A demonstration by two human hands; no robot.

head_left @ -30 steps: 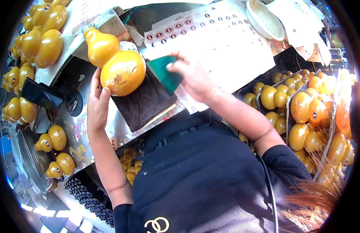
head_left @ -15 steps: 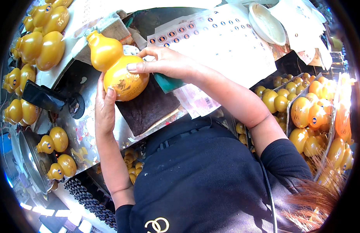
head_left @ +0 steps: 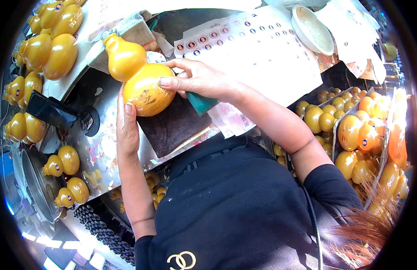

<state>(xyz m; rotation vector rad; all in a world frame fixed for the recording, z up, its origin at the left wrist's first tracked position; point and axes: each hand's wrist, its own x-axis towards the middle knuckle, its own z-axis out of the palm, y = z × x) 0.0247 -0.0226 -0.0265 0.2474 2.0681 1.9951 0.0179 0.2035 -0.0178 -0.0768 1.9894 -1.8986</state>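
A glossy yellow gourd [head_left: 151, 92] with dark markings on its larger bulb is tilted between both my hands, narrow end toward the upper left. My left hand [head_left: 127, 126] supports the large bulb from its left side, thumb up along it. With the thumb on the bulb's right side and fingers behind, my right hand [head_left: 197, 81] grips the same gourd. A flat teal-green piece [head_left: 200, 103] pokes out beneath the right hand; whether the fingers hold it is hidden. Below the gourd lies a dark brown cloth [head_left: 172, 128]. Sheets of small round stickers [head_left: 258, 54] spread beyond the right hand.
A white oval bowl [head_left: 312, 30] stands at the far right. Several yellow gourds [head_left: 60, 56] line the left side, near a black phone-like device on a stand [head_left: 51, 109]. Divided bins of gourds [head_left: 352, 130] sit at right. A folded pale cloth [head_left: 133, 29] lies behind the gourd.
My hands and the gourd have shifted slightly right in the picture. The right thumb still presses the large bulb, and the grip looks the same.
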